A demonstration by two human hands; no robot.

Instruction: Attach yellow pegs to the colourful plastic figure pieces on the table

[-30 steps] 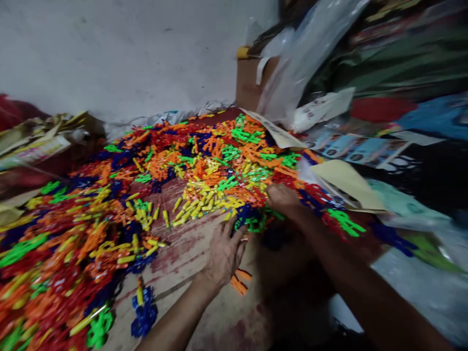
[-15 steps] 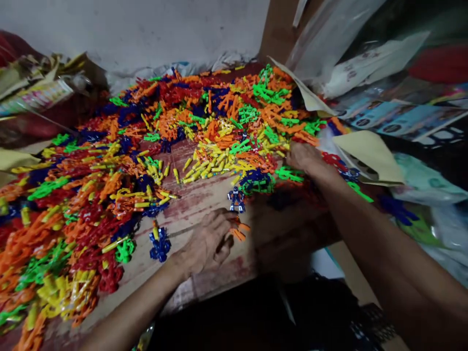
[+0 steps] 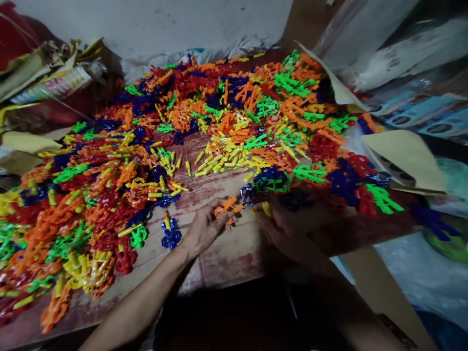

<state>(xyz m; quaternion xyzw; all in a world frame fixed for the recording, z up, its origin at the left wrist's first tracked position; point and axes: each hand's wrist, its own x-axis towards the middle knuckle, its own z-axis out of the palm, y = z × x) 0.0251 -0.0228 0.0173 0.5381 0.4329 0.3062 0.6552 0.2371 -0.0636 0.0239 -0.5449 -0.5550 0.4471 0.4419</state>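
A big heap of small plastic toy parts (image 3: 219, 117) in orange, red, green, yellow and blue covers a worn wooden board (image 3: 226, 253). My left hand (image 3: 203, 229) rests on the board near its front edge and pinches an orange plastic piece (image 3: 225, 208). My right hand (image 3: 280, 226) is close beside it, fingers curled round a small yellow piece (image 3: 266, 208). A blue figure-shaped part (image 3: 248, 194) lies just behind the two hands, and another blue part (image 3: 171, 236) lies left of my left hand.
A pale wall (image 3: 164, 24) stands behind the heap. Crumpled packaging and paper (image 3: 47, 83) lie at the far left. Cardboard sheets (image 3: 405, 156), printed cards (image 3: 420, 112) and plastic bags (image 3: 365, 44) crowd the right side.
My right hand has pulled back from the heap at the right and now meets the left hand, holding a yellow piece. My left hand has lifted the orange piece off the board.
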